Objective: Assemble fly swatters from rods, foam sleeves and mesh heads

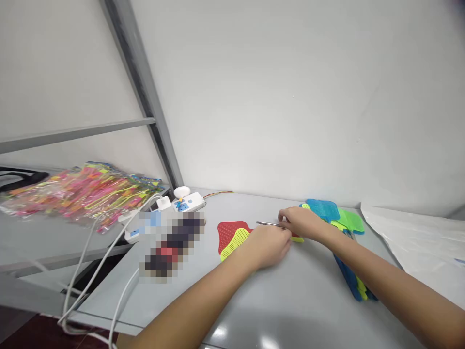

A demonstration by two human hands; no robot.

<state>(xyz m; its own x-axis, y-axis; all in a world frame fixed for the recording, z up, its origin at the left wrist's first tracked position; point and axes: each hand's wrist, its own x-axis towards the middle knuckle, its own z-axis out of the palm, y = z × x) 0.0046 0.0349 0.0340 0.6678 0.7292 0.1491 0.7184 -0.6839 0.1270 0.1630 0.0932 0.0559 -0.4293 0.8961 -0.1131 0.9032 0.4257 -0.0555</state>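
A red fly swatter (228, 233) and a yellow fly swatter (237, 241), both with perforated heads, lie overlapping in the middle of the table. My left hand (267, 246) is closed over their shafts, its fingers curled and partly hidden; red and yellow ends show past it on the right. Just behind it, my right hand (296, 222) pinches a thin metal rod (267, 223) that points left above the swatters. Beyond my right forearm lies a pile of blue fly swatters (323, 209) and green fly swatters (350, 220), their handles partly covered by the arm.
White power strips (192, 201) with cables stand at the table's back left, beside a pixelated patch. Many-coloured items in clear bags (94, 189) heap on a surface further left, behind a grey metal post (141, 87). White sheeting (417, 242) covers the right side.
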